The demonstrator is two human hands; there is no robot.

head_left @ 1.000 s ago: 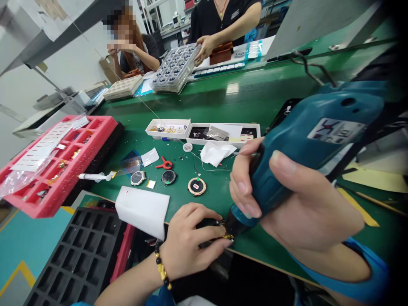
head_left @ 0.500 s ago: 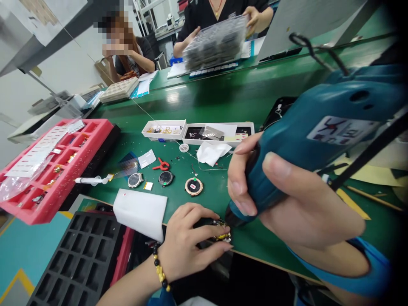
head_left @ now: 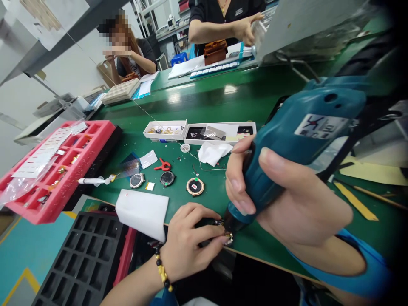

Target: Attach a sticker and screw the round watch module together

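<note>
Grips clamped: right hand on teal electric screwdriver, left hand on dark workpiece.

**Factory wkstn room, long benches, busy bg**
I saw a white wall on the L, under a grey metal shelf, w/ a cardboard box at its foot. A long green-topped bench ran across the room, shiny w/ patches of light glare. Floor was teal w/ a yellow line. Far back: white metal racks & a blue stool.
</note>
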